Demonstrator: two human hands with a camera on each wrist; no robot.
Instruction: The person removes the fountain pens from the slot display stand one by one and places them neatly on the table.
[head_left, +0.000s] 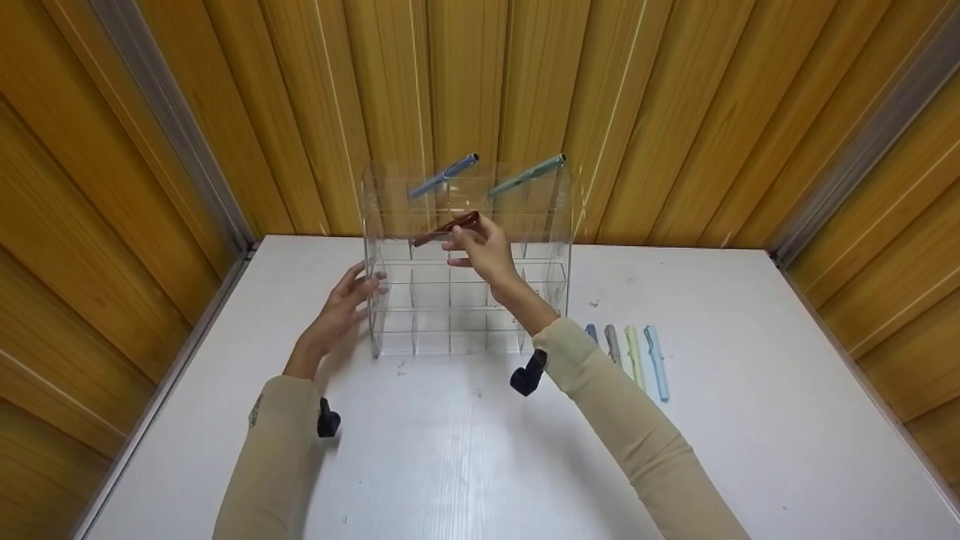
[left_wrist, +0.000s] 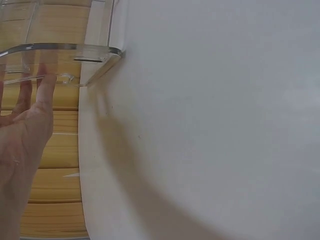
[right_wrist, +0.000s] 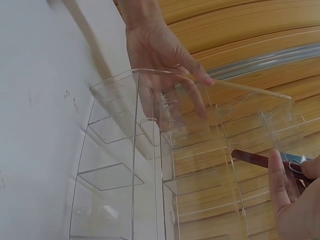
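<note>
Starting at the left, our left hand (head_left: 341,304) rests with straight, spread fingers (right_wrist: 197,75) against the left wall of the clear acrylic organiser with rows of open compartments (head_left: 390,330), which stands on the white tabletop (head_left: 450,450) near the wooden wall. We judge this a light brace only: if we push hard from the front, the light organiser could slide back or tip.

In the middle, our right hand (head_left: 484,251) pinches the dark red pen (head_left: 448,227) between thumb and fingertips, its tip at an upper compartment's mouth. Held near one end, the pen could catch a divider edge, or slip from the pinch.

A blue pen (head_left: 444,175) and a teal pen (head_left: 527,174) already jut from the top row; a jolt might shake them out.

To the right, four pastel pens (head_left: 634,356) lie side by side, near our sleeve, which could sweep them.
</note>
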